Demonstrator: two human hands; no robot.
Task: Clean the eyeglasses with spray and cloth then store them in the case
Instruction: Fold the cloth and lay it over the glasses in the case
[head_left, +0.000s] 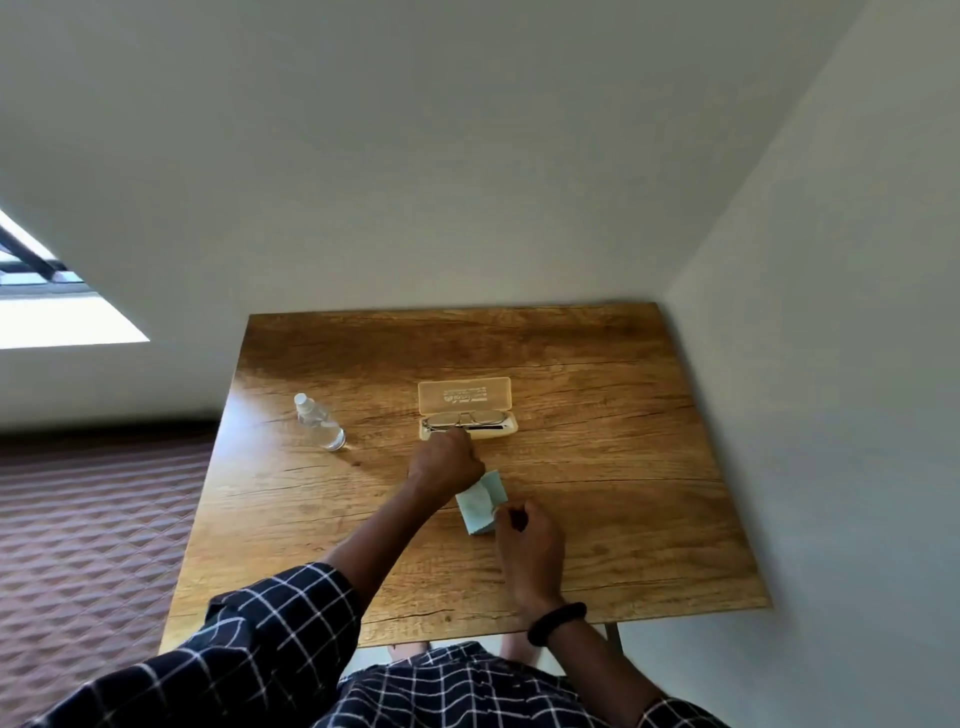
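The eyeglasses (470, 419) lie folded in the base of the open cream case (465, 396), whose lid stands up behind them. My left hand (448, 461) reaches to the case's front edge with fingers curled at the glasses' near rim. A light blue cloth (480, 500) lies crumpled on the wooden table (597, 467) just behind that hand. My right hand (527, 540) pinches the cloth's near right corner. The clear spray bottle (319, 422) lies on the table to the left, apart from both hands.
The table stands in a corner, with white walls behind and on the right. A patterned brown bed cover (93, 519) lies to the left of the table. A black band (557, 622) circles my right wrist.
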